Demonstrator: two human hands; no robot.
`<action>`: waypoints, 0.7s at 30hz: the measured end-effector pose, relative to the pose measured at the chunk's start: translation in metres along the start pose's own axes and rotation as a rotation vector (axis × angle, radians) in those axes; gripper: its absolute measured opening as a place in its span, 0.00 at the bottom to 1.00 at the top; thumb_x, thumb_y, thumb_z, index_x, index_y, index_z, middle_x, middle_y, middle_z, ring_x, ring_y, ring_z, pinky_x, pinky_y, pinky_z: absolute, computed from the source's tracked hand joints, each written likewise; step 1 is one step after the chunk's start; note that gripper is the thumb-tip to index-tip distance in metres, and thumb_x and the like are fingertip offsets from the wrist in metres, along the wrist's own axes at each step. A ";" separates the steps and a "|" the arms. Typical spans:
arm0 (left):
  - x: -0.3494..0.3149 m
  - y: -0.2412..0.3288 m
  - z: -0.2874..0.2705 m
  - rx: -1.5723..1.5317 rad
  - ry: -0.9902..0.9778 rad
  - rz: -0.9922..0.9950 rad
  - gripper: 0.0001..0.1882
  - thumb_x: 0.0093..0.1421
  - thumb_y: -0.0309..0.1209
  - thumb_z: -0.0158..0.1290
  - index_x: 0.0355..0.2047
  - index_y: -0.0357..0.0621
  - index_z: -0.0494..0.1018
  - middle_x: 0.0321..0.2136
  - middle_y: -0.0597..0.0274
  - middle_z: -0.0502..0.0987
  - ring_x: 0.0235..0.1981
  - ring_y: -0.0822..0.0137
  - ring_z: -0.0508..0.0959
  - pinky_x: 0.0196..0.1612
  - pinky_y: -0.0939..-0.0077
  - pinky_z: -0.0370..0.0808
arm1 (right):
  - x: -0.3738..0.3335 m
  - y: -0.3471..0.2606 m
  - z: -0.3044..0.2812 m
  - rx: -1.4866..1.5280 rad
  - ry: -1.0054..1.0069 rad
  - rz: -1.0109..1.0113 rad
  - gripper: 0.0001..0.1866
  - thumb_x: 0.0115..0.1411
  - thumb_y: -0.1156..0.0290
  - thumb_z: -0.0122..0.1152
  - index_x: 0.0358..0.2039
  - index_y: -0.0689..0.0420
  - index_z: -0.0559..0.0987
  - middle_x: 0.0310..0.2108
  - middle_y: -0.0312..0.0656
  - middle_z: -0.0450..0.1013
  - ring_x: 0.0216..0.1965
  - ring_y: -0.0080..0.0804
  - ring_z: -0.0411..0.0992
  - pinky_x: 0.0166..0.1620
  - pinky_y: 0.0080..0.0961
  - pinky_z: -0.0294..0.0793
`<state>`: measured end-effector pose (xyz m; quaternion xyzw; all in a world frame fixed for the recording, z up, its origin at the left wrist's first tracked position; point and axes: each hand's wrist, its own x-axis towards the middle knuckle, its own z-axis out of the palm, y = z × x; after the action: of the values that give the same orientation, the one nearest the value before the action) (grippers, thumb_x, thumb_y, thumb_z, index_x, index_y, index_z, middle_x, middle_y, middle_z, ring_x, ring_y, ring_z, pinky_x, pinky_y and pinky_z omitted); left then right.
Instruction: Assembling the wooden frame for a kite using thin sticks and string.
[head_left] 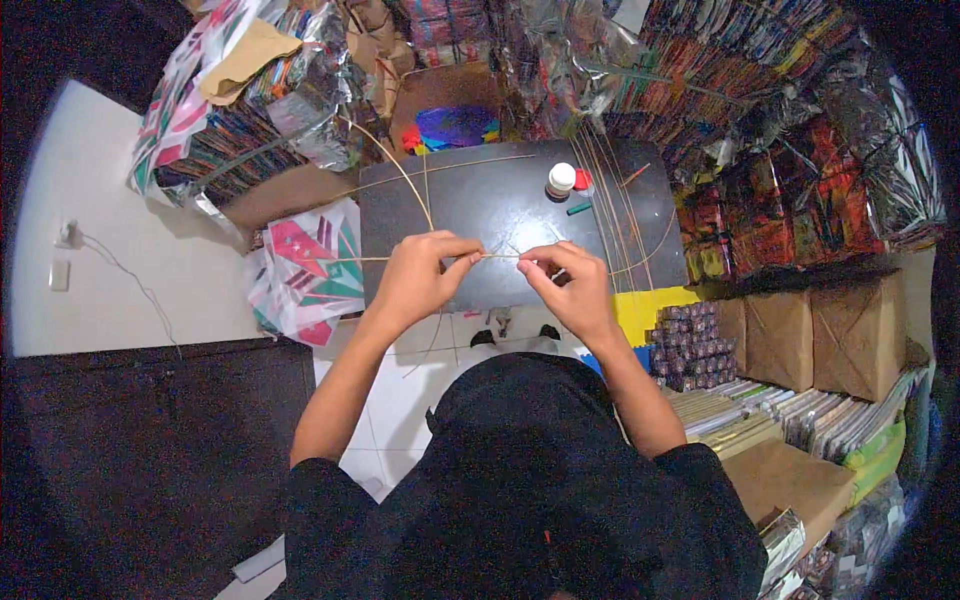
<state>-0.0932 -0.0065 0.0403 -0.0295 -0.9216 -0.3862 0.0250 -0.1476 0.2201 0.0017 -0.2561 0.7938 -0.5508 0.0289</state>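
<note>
Over the dark table (470, 185), my left hand (425, 275) pinches a thin tan stick (500, 256), perhaps bamboo or cane. My right hand (575, 285) has its thumb and index finger pressed together at the stick's right end; any thread there is too fine to make out. A bent cane strip (410, 182) rises from behind my left hand toward the far left. Another straight stick (425, 180) crosses a long one near the table's far edge.
On the table's right stand a white-capped bottle (562, 178), a red item (582, 180) and a small green tube (579, 209), beside several long thin sticks (612, 205). Patterned sheets (310, 260) hang at the left edge. Stacked bundles (780, 200) and brown parcels (855, 340) crowd the right.
</note>
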 end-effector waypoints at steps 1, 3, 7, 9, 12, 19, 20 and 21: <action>0.000 0.001 0.000 0.003 -0.005 -0.005 0.08 0.59 0.30 0.59 0.39 0.43 0.83 0.29 0.55 0.82 0.23 0.62 0.79 0.28 0.70 0.74 | 0.000 0.000 0.000 -0.005 0.006 0.000 0.08 0.57 0.70 0.69 0.35 0.59 0.85 0.28 0.42 0.78 0.25 0.28 0.77 0.30 0.24 0.75; 0.000 0.001 0.002 0.006 -0.012 -0.004 0.08 0.59 0.29 0.59 0.38 0.43 0.83 0.30 0.55 0.82 0.24 0.62 0.79 0.29 0.71 0.75 | -0.001 0.000 -0.001 -0.014 0.017 0.001 0.08 0.57 0.70 0.69 0.35 0.59 0.85 0.28 0.42 0.78 0.25 0.28 0.77 0.30 0.24 0.75; -0.003 0.000 0.006 0.010 -0.019 0.000 0.08 0.59 0.29 0.59 0.38 0.43 0.83 0.30 0.55 0.82 0.25 0.61 0.80 0.29 0.71 0.75 | -0.002 -0.001 -0.001 0.019 0.020 0.011 0.08 0.57 0.70 0.69 0.35 0.60 0.84 0.29 0.42 0.78 0.26 0.28 0.77 0.30 0.24 0.75; -0.003 0.001 0.006 0.012 -0.016 0.004 0.08 0.59 0.30 0.59 0.38 0.44 0.83 0.30 0.54 0.82 0.25 0.59 0.81 0.30 0.69 0.76 | -0.003 0.004 0.000 0.039 0.011 0.023 0.09 0.57 0.70 0.69 0.35 0.60 0.84 0.29 0.43 0.78 0.26 0.27 0.77 0.30 0.24 0.75; -0.004 0.003 0.008 0.011 -0.011 0.020 0.09 0.59 0.31 0.58 0.38 0.45 0.83 0.30 0.53 0.81 0.25 0.55 0.82 0.30 0.66 0.78 | -0.004 0.007 0.000 0.059 -0.006 0.040 0.09 0.57 0.71 0.67 0.36 0.62 0.83 0.29 0.43 0.79 0.27 0.26 0.76 0.31 0.23 0.75; -0.010 0.003 0.017 -0.186 0.376 -0.007 0.08 0.61 0.30 0.59 0.39 0.43 0.82 0.33 0.61 0.82 0.26 0.71 0.79 0.27 0.76 0.74 | -0.017 0.033 0.008 0.271 0.046 0.270 0.07 0.62 0.71 0.61 0.35 0.62 0.80 0.26 0.34 0.75 0.26 0.19 0.73 0.28 0.20 0.72; -0.012 -0.004 0.019 -0.227 0.489 -0.041 0.07 0.62 0.30 0.59 0.39 0.43 0.82 0.32 0.62 0.82 0.26 0.75 0.77 0.26 0.79 0.73 | -0.021 0.036 0.008 0.330 0.065 0.316 0.07 0.63 0.71 0.61 0.35 0.62 0.80 0.26 0.33 0.74 0.25 0.18 0.72 0.27 0.19 0.72; -0.018 -0.023 0.023 -0.325 0.588 -0.130 0.08 0.65 0.32 0.58 0.40 0.41 0.79 0.31 0.65 0.80 0.25 0.80 0.74 0.25 0.83 0.70 | -0.024 0.038 0.007 0.389 0.085 0.361 0.07 0.64 0.71 0.60 0.35 0.61 0.79 0.25 0.32 0.73 0.24 0.17 0.71 0.26 0.19 0.71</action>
<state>-0.0779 -0.0067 0.0062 0.1386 -0.8014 -0.5206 0.2600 -0.1393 0.2349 -0.0405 -0.0767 0.7065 -0.6891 0.1419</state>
